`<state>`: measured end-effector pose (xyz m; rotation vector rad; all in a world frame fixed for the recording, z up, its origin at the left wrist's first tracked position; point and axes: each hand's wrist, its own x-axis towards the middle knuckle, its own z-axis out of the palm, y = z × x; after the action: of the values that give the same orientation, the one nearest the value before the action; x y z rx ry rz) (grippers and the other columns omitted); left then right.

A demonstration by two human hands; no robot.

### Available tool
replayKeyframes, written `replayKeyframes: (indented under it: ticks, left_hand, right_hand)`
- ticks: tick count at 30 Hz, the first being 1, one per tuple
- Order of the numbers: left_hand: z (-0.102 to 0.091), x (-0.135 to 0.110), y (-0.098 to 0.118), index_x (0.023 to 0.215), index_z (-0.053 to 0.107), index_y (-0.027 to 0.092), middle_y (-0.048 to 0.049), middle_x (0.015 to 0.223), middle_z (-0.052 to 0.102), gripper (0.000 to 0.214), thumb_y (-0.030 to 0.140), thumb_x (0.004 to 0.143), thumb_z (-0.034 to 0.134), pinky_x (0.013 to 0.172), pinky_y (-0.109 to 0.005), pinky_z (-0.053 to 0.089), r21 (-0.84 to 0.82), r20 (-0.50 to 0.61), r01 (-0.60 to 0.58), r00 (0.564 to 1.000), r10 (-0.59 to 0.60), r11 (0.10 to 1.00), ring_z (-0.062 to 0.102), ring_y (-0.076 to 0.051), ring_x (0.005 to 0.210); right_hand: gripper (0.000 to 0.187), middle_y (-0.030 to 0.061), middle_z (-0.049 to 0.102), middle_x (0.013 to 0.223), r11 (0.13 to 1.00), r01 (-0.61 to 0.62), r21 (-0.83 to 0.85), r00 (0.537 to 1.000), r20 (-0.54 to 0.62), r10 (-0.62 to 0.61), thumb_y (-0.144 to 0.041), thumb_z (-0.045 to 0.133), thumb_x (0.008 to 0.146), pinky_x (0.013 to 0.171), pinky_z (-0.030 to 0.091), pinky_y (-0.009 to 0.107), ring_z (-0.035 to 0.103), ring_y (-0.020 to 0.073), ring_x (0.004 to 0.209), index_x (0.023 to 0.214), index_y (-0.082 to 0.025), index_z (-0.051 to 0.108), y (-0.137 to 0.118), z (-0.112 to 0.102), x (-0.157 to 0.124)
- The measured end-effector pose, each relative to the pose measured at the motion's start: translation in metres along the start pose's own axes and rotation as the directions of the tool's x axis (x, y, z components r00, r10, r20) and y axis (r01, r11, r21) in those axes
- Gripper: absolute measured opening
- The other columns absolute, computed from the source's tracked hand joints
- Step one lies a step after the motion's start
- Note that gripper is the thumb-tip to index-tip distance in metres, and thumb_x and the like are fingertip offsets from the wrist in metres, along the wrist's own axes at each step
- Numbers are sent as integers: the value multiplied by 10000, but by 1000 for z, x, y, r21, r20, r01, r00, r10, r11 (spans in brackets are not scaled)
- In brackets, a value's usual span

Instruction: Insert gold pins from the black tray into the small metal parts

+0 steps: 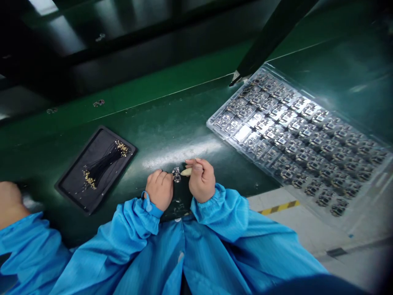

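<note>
My left hand [160,189] is closed at the bench edge, its fingertips gripping the side of a small circuit board [176,175]. Across from it, my right hand [202,180] is wrapped around a pale, pointed tool [186,171], whose kind I cannot make out. The tool's tip points left and comes close to the board; whether they touch is too small to tell. A blue wrist strap [152,205] circles my left wrist.
Left of my hands, a black tray [72,180] holds a bundle of thin black cables [106,164] with gold ends. A clear compartment tray [227,137] of many circuit boards overhangs the bench at right. Loose boards [98,103] lie at the back. Another person's arm [27,246] rests far left.
</note>
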<state>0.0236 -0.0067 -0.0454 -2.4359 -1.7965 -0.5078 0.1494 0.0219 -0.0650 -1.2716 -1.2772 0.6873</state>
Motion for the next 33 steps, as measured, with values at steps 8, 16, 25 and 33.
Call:
replayKeyframes:
  ticks: [8,16,25,33]
  left_hand:
    - [-1,1,2,799,574,155,-52,759,616,119,160,779,457,743,-317,394,6,-1,7,1000,-7,1000,523,-202,853]
    - [5,-10,-5,843,581,160,-79,825,616,183,175,776,412,754,-345,405,33,21,-40,999,39,999,528,-226,898]
    - [-16,59,-47,722,581,145,-66,610,560,257,194,800,341,605,-318,389,128,84,-69,995,58,989,520,-191,630]
    - [-34,40,-110,1154,443,144,-113,980,583,423,329,780,378,872,-494,337,49,-36,337,941,-336,940,503,-291,930]
  right_hand:
    - [176,27,645,873,992,66,-104,991,121,-53,-275,391,840,699,510,318,611,149,794,999,-235,455,-5,-3,2]
    - [308,78,646,819,908,221,-357,739,669,84,-360,331,841,798,424,324,572,180,808,803,-210,597,-38,5,20]
    - [366,30,634,934,904,-172,-392,902,307,305,-394,283,856,765,442,242,584,127,866,1058,-215,530,-40,-6,58]
    - [329,93,623,1006,536,-260,-803,922,-42,384,-323,356,823,843,405,330,548,212,967,1004,-174,586,-29,-135,100]
